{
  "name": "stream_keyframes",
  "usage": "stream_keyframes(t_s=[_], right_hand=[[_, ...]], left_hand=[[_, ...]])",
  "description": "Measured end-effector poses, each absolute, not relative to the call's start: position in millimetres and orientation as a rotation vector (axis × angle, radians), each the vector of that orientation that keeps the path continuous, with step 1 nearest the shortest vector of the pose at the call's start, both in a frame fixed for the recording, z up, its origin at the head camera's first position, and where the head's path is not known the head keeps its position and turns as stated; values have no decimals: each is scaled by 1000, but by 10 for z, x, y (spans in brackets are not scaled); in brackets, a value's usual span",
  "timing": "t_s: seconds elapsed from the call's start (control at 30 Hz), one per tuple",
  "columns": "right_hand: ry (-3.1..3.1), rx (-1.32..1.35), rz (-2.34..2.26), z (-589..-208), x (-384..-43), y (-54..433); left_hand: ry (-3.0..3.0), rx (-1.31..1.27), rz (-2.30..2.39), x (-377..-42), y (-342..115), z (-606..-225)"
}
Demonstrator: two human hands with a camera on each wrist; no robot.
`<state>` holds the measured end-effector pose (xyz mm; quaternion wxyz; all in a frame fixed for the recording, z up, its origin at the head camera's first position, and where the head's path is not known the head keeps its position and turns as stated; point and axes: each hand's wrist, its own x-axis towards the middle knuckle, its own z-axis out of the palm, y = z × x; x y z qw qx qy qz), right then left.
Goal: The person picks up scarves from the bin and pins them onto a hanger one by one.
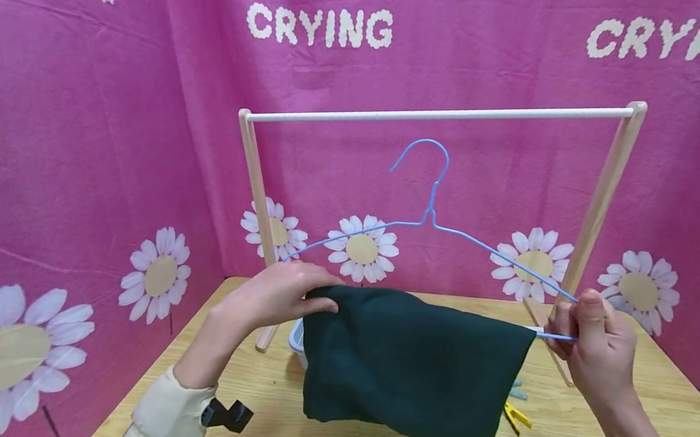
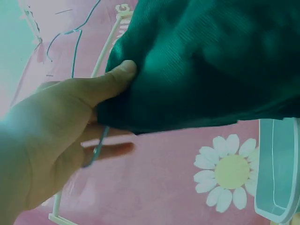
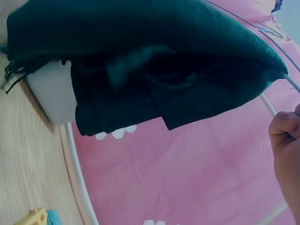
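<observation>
Step in hand, as judged: draping the dark green fringed scarf (image 1: 418,371) over the lower bar of the blue wire hanger (image 1: 432,196). Scarf hangs folded across that bar; left hand (image 1: 279,296) pinches its edge, right hand (image 1: 600,348) grips the hanger's corner. Next move calls for evening the scarf. Pale plastic basket (image 1: 296,338) behind; contents hidden.

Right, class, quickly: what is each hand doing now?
Left hand: holding the dark green cloth between thumb and fingers.
Right hand: closed around one end of the blue hanger.
</observation>
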<state>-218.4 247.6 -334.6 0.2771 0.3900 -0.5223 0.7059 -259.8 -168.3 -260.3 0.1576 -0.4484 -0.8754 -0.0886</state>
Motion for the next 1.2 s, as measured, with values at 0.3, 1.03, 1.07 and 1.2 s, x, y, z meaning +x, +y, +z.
stream_keyframes(t_s=[0.3, 1.03, 1.07, 1.2], right_hand=[[-1249, 1156, 1934, -3335, -2206, 2516], [-1088, 1291, 2038, -3283, -2174, 2512], [-1082, 1296, 2045, -3287, -2172, 2510], [-1081, 1296, 2048, -3301, -2169, 2499]], left_hand=[[-1967, -1344, -182, -2633, -1771, -2660], [-1943, -1001, -986, -2542, -1791, -2920], [-1967, -991, -1009, -2530, -1790, -2933], [-2079, -934, -1120, -2500, -1791, -2994]])
